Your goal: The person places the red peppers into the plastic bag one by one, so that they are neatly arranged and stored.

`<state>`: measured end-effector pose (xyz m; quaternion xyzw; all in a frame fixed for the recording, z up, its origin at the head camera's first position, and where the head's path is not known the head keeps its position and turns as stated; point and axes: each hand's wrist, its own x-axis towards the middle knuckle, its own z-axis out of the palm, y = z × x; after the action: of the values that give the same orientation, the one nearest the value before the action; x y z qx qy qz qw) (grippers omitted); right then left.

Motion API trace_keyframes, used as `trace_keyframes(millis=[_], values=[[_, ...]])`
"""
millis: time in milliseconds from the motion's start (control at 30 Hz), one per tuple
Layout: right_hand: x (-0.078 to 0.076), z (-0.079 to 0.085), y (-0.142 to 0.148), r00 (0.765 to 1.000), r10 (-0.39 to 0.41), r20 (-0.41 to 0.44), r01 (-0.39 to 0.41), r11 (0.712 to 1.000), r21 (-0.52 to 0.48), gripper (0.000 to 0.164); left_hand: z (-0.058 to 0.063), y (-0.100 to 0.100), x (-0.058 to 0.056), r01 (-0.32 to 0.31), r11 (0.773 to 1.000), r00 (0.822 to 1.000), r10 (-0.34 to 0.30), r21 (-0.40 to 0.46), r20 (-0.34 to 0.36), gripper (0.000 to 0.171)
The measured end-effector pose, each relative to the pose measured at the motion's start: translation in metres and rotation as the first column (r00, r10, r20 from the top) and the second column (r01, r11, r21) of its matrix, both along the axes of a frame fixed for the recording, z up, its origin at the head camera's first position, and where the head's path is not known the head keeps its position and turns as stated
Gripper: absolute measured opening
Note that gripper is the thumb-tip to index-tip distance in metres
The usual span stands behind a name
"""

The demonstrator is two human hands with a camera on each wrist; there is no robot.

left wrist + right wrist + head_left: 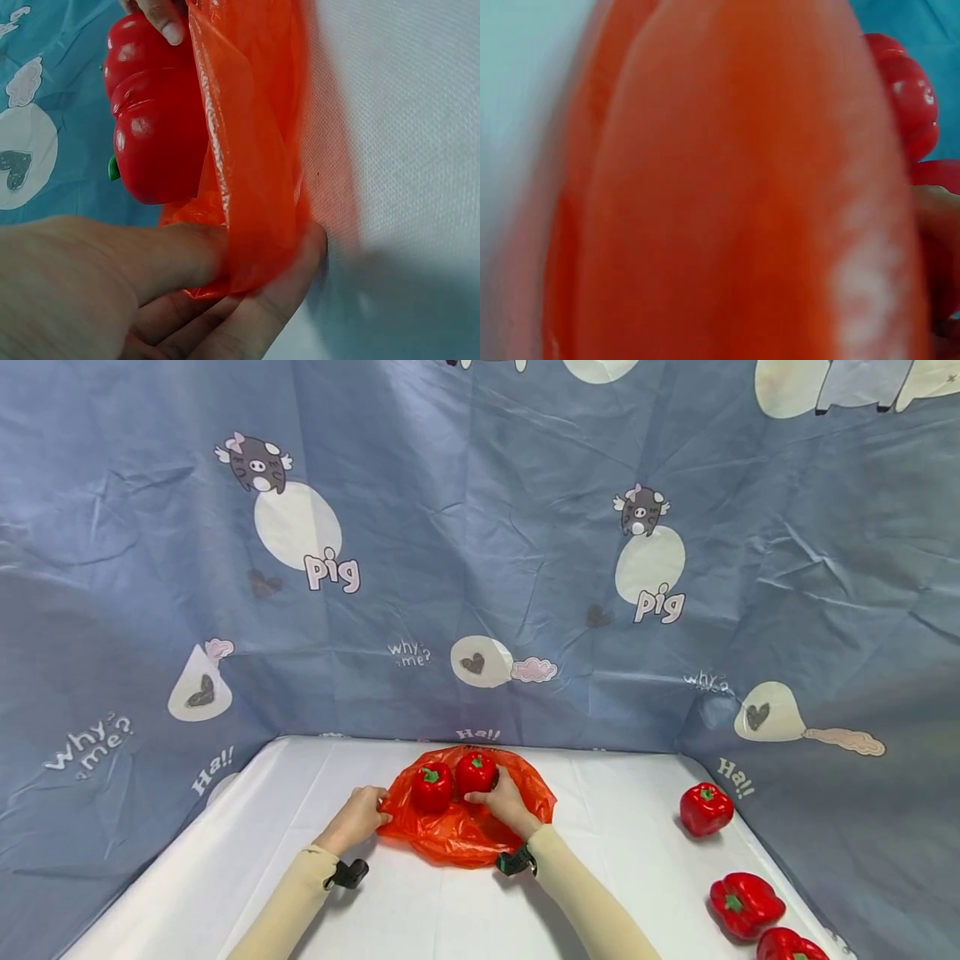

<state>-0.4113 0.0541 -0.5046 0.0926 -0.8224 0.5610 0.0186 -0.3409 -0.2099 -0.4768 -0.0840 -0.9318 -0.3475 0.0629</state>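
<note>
While the left hand (362, 817) pinches the rim of the red plastic bag (450, 839), thumb on one face and fingers on the other, I see the right hand (504, 802) curled round the farther pepper (476, 772), which sits stem-up inside the open bag, just beside its neighbour pepper (431, 789). So, placing a pepper in the bag: that's how I read the step in hand. The next move, I'd say, calls for the right fingers to loosen cleanly without dragging that thin film, the left pinch holding the rim out. Well off to the right lie a back pepper (706, 810), a middle pepper (745, 906) and a front pepper (790, 946), the last cut off by the head view's lower edge. My right wrist view is mostly blurred bag, hiding most of that grip, and whether the held pepper's base bears on the film I can't tell.
</note>
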Motion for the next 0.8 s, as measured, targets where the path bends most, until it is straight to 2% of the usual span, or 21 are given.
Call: trace_keyframes(millis=[267,567,800], values=[[-0.002,0.005,0.000,0.999,-0.032,-0.013,0.033,0.997,0.068,0.089,0.002,0.001,-0.004,0.001,1.000,1.000,-0.001,-0.013,-0.020,0.023],[0.003,0.017,0.003,0.998,-0.060,-0.030,0.062,0.997,0.042,0.093,0.004,0.001,-0.003,0.000,1.000,1.000,-0.001,-0.031,-0.014,0.023],[0.011,0.023,0.010,0.999,-0.040,-0.012,0.040,0.999,0.007,0.096,0.002,0.002,0.002,-0.001,1.000,1.000,0.001,-0.007,0.012,0.020]])
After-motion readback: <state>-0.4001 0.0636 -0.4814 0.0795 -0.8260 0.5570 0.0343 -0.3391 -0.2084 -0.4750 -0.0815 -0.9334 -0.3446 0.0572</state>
